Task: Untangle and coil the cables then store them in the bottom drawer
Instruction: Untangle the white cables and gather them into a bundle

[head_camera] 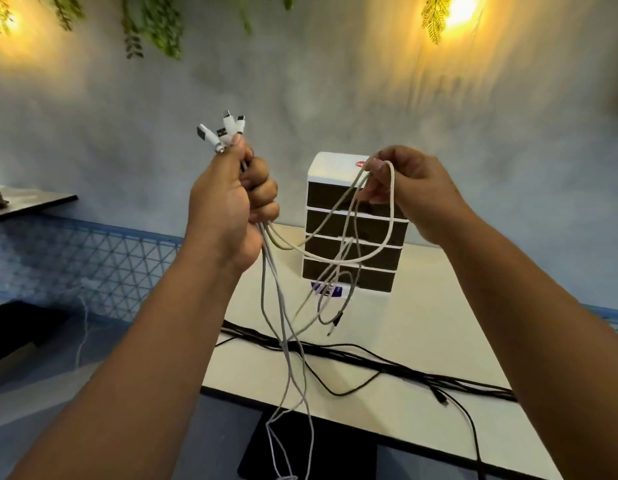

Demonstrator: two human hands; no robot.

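White charging cables [338,258] hang tangled between your raised hands, above table [439,341]. Your left hand [227,206] fists around bundle just under plug ends [222,131], likely gathering connectors so strands can be traced. Your right hand [404,188] pinches loop of white cable, lifted aside, apparently teasing it free. Loose lengths dangle past table edge. Black cables [369,358] lie across tabletop. Small drawer unit [352,230] stands behind, drawers closed.
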